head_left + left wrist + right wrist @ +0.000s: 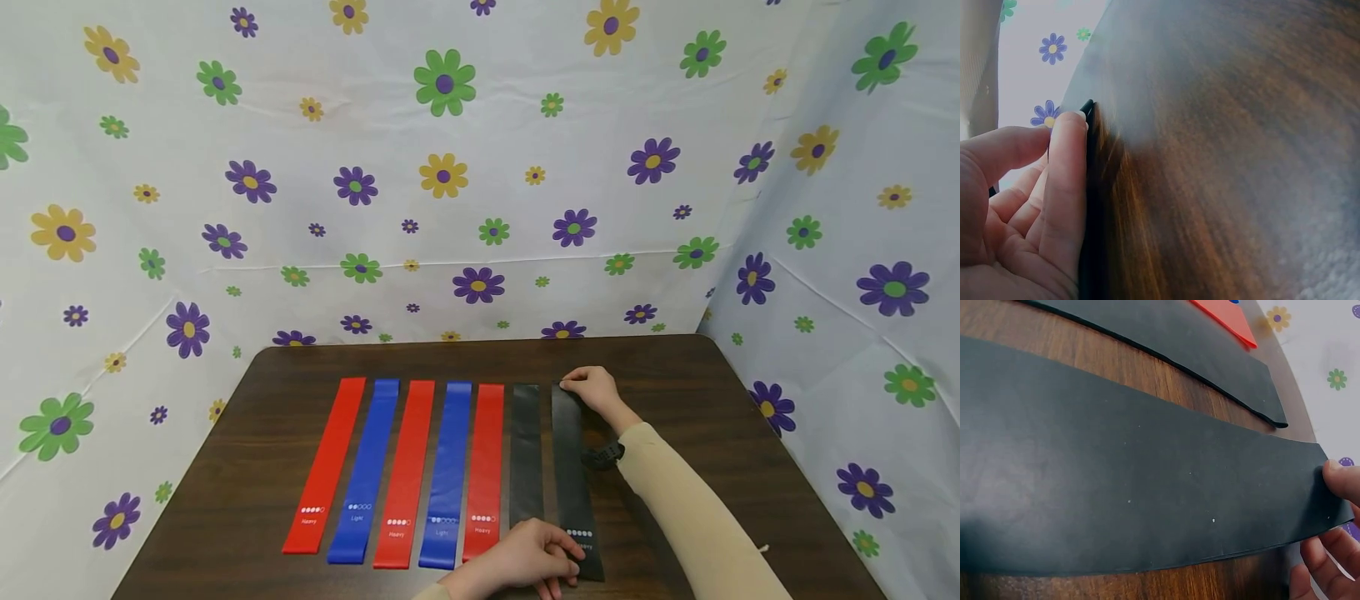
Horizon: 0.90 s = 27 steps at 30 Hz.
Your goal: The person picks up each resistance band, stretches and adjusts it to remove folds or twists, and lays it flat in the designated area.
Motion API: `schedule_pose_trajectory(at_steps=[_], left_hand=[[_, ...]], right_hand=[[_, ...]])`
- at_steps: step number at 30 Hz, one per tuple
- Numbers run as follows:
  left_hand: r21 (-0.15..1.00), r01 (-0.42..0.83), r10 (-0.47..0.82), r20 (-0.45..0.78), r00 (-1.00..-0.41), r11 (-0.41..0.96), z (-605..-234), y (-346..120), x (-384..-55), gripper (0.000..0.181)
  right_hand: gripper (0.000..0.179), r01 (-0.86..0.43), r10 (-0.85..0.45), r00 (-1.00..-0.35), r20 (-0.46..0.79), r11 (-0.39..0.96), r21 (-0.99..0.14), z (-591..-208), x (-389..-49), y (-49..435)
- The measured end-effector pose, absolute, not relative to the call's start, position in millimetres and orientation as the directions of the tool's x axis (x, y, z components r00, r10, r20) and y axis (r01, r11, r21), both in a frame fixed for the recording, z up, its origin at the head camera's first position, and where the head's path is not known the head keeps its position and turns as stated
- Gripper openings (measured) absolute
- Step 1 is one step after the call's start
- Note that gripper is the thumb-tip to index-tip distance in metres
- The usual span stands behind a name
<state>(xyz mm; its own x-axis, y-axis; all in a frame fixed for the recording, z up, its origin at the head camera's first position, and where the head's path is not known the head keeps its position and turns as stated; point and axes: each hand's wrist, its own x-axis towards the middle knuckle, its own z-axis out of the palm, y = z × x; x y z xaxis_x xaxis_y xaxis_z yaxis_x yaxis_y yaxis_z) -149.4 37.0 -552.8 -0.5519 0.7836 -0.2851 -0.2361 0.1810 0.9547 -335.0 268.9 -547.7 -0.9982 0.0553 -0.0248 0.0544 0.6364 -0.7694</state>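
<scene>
The right hand [592, 387] pinches the far end of the rightmost black resistance band [567, 442] between thumb and fingers. In the right wrist view, the thumb [1342, 481] lies on top of the band's end, with fingers beneath its edge. At the near end, the left hand [532, 554] rests over the same band, close to its white printed label. The left wrist view shows a finger [1065, 194] lying straight along the dark band edge, the thumb against it. A second black band [526, 450] lies just left, its near end hidden behind the left hand.
Further left, a red band [486, 458], a blue band [447, 475] and more red and blue bands lie side by side lengthwise on the dark wooden table [645, 367]. A flowered white cloth [495, 150] hangs behind and at both sides.
</scene>
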Motion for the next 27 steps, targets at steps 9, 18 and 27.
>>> schedule_pose_trajectory(at_steps=[9, 18, 27], left_hand=[[0.954, -0.232, 0.77, -0.29, -0.568, 0.188, -552.1, 37.3, -148.1, 0.017], [0.957, -0.207, 0.758, -0.289, -0.585, 0.204, -552.1, 38.7, -147.0, 0.017], [0.958, -0.122, 0.733, -0.277, -0.621, 0.259, -550.7, 38.3, -145.9, 0.015]], right_hand=[[0.02, 0.029, 0.05, -0.999, 0.006, 0.669, -0.743, -550.0, -338.7, 265.8], [0.019, 0.026, 0.05, -0.999, 0.011, 0.68, -0.733, -550.1, -337.2, 264.7], [0.022, 0.046, 0.084, -0.996, 0.011, 0.642, -0.765, -552.7, -337.1, 266.1]])
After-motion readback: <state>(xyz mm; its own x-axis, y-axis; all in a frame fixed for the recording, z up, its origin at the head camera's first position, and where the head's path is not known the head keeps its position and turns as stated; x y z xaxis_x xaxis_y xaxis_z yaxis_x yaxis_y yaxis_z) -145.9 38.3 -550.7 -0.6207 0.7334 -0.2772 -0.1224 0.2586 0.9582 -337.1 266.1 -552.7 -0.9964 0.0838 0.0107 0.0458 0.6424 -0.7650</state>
